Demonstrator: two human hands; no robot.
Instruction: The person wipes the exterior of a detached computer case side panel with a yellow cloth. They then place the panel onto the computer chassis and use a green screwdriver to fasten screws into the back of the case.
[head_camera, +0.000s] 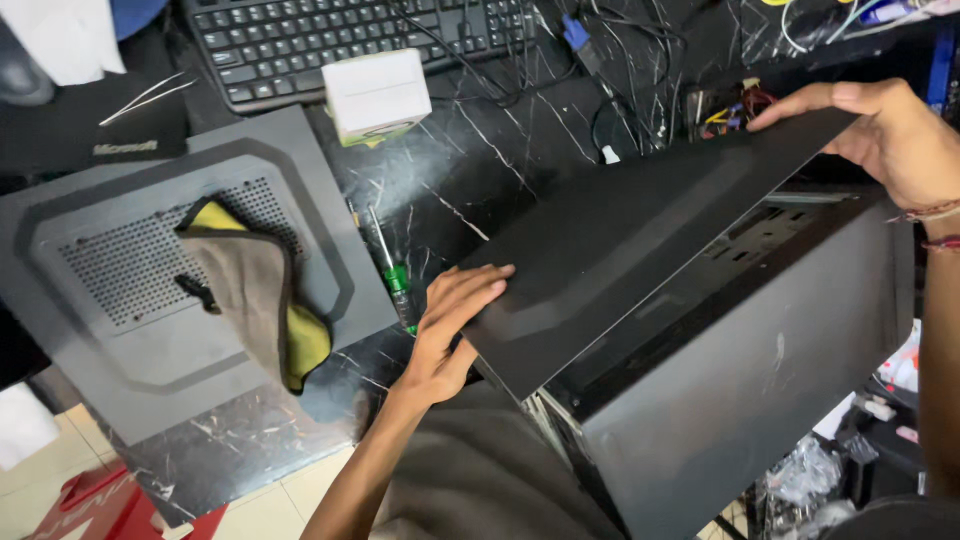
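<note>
— Panel (640, 240): where is it?
— Tilted over the open case (740, 400), both hands on it. Left hand (450, 320) lies flat on its lower corner; right hand (890, 140) grips the top edge.
— And the bench (480, 170)?
— A second panel (100, 300) with a cloth (260, 300) on it, and a screwdriver (393, 270) beside that.

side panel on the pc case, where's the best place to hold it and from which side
Grip the black side panel by its two opposite short edges, as the hands do now: the left hand at the near lower corner, the right hand at the far upper edge. It is a wide, thin, flat sheet, tilted above the open computer case, so holding both ends probably keeps it from flexing or swinging.
</note>
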